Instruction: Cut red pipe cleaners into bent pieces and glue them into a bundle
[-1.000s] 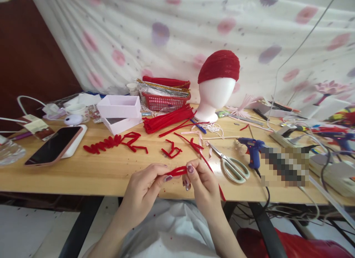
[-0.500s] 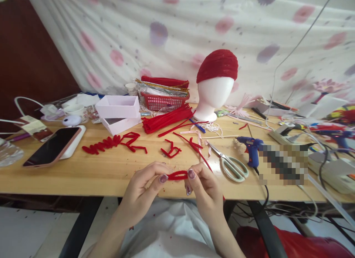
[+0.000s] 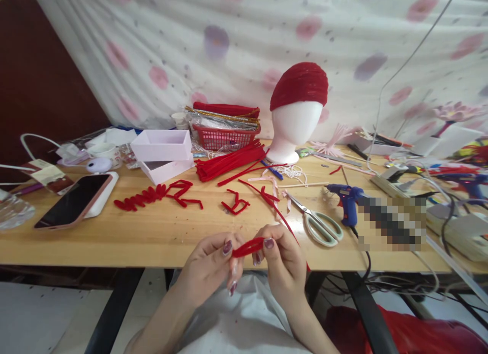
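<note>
A looped red pipe cleaner (image 3: 248, 247) is stretched between my two hands, just over the table's front edge. My left hand (image 3: 213, 262) pinches its left end between thumb and fingers. At the other end, my right hand (image 3: 280, 257) grips it the same way. Beyond them lie a small bent red pipe cleaner piece (image 3: 235, 204), a row of red loops (image 3: 141, 198) and angular bent pieces (image 3: 182, 193). One long red pipe cleaner (image 3: 280, 218) runs down toward my right hand. The scissors (image 3: 322, 224) rest to the right of that hand.
A white mannequin head (image 3: 293, 125) with a red wrapped cap stands at the back. Red stems (image 3: 229, 162) lie before a red basket (image 3: 226, 138). White boxes (image 3: 162, 146) and a phone (image 3: 74, 201) are left; a blue glue gun (image 3: 346, 201) and cables are right.
The red loop has tilted, its left end now lower than its right. My left hand has shifted slightly down and right, with some of its fingers now extending below the loop.
</note>
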Motion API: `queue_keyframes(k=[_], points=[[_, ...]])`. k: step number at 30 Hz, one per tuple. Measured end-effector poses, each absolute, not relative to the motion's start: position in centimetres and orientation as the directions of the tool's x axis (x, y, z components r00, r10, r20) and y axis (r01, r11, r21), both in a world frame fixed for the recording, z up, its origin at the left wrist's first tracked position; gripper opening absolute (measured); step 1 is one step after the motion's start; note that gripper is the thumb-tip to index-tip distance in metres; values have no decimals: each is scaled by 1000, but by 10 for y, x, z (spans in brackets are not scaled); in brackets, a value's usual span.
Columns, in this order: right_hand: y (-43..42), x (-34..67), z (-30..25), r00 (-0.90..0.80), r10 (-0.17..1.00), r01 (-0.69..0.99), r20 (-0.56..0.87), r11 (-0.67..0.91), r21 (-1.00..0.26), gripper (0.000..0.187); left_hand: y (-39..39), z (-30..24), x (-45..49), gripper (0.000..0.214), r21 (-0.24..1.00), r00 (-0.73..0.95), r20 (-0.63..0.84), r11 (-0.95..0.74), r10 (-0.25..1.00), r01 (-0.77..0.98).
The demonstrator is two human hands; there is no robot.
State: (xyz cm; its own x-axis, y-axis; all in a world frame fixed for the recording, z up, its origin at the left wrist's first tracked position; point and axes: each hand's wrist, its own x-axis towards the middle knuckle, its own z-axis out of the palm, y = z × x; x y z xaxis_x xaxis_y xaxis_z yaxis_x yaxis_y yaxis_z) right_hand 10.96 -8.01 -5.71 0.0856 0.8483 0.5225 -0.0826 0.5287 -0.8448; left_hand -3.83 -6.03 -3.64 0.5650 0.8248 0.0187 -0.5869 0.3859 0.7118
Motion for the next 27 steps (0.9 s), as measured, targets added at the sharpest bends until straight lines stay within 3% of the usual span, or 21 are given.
queue_keyframes(k=[4, 8, 10, 14, 18, 23, 27], points=[[-80, 109, -61, 76, 848, -6, 525, 527, -850, 22, -57, -40, -39, 36, 681, 462, -124, 414, 878, -604], [-79, 111, -68, 101, 782, 90, 615, 608, -789, 20, -60, -39, -32, 39, 513, 554, -185, 560, 812, -650], [-79, 113, -66, 128, 778, 108, 615, 606, -788, 20, -61, -39, -29, 38, 492, 566, -186, 575, 803, -654], [-76, 113, -57, 118, 876, -13, 467, 472, -882, 26, -55, -40, -31, 34, 643, 445, -166, 438, 880, -628], [-73, 110, -55, 109, 950, -190, 293, 310, -932, 35, -51, -44, -36, 38, 821, 381, -28, 239, 924, -519], [-72, 109, -57, 110, 971, -357, 213, 239, -903, 33, -50, -49, -33, 30, 876, 187, 22, 71, 982, -478], [-72, 108, -53, 114, 972, -348, 208, 235, -908, 27, -50, -51, -31, 29, 877, 138, 59, 15, 989, -481]])
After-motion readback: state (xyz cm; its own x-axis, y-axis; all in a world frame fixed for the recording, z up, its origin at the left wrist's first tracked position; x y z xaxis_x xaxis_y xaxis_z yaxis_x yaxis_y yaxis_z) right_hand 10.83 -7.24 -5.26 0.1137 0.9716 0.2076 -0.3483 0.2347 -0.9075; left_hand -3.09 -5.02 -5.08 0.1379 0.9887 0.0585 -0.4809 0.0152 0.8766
